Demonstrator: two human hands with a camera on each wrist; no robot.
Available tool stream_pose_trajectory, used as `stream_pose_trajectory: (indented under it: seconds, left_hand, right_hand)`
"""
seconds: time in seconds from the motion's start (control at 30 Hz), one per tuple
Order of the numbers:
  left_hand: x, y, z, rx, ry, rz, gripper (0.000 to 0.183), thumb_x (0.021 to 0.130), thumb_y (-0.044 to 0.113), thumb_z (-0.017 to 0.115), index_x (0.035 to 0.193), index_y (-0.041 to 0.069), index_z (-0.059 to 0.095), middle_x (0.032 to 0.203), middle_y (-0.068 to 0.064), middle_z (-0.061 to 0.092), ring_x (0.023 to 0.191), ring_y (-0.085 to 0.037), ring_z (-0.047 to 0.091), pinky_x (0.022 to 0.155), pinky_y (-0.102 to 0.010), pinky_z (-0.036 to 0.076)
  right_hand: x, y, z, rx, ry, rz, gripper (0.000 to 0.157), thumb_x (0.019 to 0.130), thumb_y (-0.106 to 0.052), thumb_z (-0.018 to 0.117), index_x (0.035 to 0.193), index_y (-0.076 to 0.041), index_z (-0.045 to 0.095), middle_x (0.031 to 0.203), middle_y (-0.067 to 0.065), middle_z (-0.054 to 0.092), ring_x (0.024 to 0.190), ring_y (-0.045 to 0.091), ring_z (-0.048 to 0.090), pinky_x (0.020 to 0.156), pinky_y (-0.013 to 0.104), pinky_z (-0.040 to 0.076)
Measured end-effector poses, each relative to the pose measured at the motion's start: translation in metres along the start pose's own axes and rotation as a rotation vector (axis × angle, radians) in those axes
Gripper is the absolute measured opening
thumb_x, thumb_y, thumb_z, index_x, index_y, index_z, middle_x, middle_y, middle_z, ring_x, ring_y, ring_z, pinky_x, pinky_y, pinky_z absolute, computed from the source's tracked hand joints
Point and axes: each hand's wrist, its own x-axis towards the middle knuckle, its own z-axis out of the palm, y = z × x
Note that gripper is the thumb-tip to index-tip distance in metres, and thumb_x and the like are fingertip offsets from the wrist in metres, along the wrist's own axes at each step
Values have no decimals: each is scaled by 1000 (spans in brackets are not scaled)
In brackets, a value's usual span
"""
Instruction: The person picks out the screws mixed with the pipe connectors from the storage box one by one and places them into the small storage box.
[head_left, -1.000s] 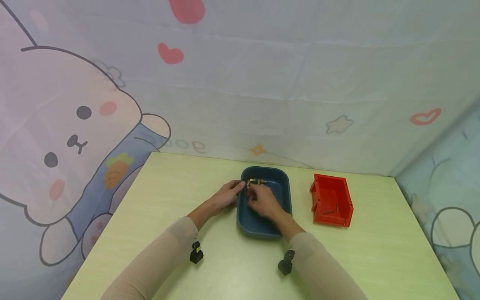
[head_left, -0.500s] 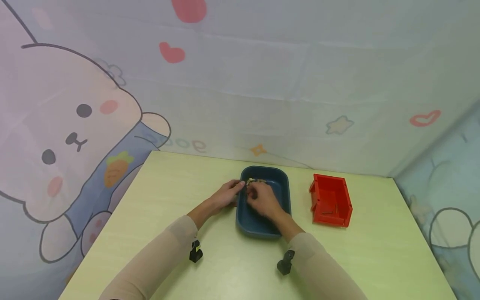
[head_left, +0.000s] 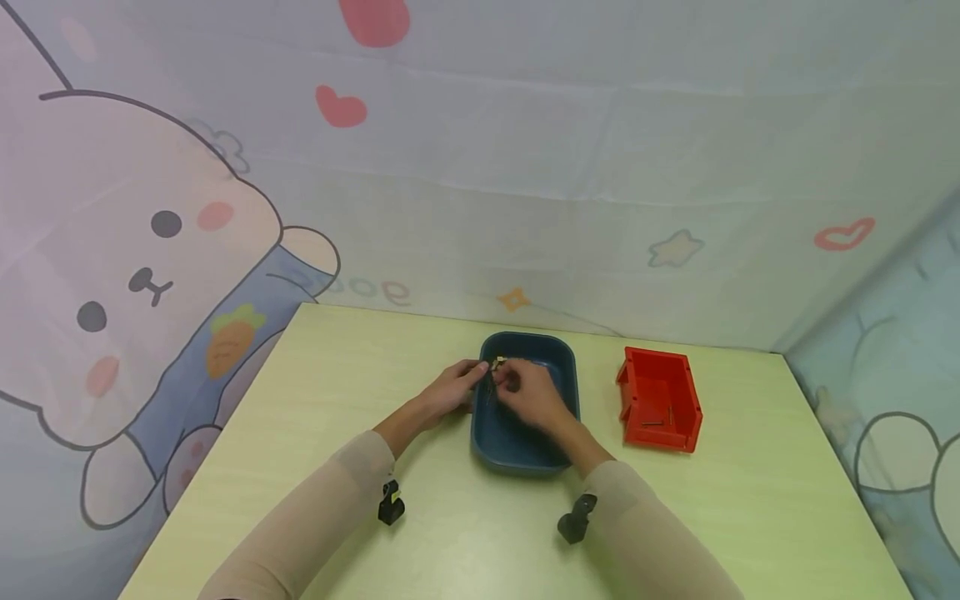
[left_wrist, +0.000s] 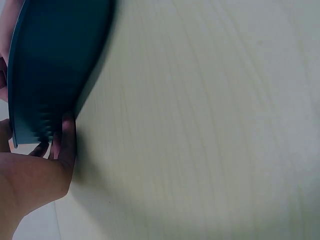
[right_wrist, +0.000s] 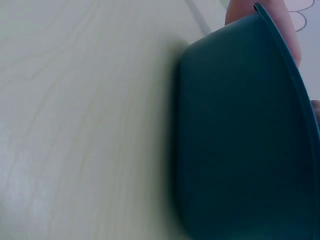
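Note:
A dark blue plastic tub (head_left: 517, 454) stands on the table in the head view. My left hand (head_left: 450, 387) grips its left side, thumb at the rim and fingers against the outer wall; the left wrist view shows these fingers (left_wrist: 69, 142) below the tub. Inside the tub, my right hand (head_left: 534, 398) has bent fingers near the left wall, among small brass-coloured metal pieces (head_left: 498, 362). Whether the fingertips pinch a piece is too small to tell. The right wrist view is mostly filled by the tub's outer wall (right_wrist: 240, 130), which hides the right fingertips.
To the right of the tub stands a red open-front bin (head_left: 663, 360) with a few small screw-like pieces (head_left: 652, 423) in it. Behind the pale wooden table (head_left: 772, 467) hangs a printed cloth (head_left: 525, 167).
My right hand has shifted slightly up and over the brass-coloured pieces, covering more of them. The left hand keeps its hold on the tub.

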Motion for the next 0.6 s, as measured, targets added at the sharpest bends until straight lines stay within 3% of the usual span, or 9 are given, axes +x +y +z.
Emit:
stream_pose_trajectory:
  seconds: [0.4, 0.6]
  left_hand:
    - [-1, 1, 0, 5, 1, -1, 63, 113, 47, 48, 160, 4, 43, 162, -19, 44, 141, -35, 49, 95, -41, 58]
    - [-2, 2, 0, 19, 1, -3, 64, 113, 48, 48, 160, 5, 43, 162, -19, 44, 141, -34, 48, 95, -40, 58]
  right_hand:
    - [-12, -1, -20, 12, -13, -20, 15, 87, 2, 80, 98, -5, 73, 93, 0, 72, 87, 15, 68, 81, 34, 59]
    - [-17, -3, -33, 7, 17, -91, 14, 88, 3, 78, 95, -7, 72, 91, 2, 72, 84, 16, 68, 78, 34, 60]
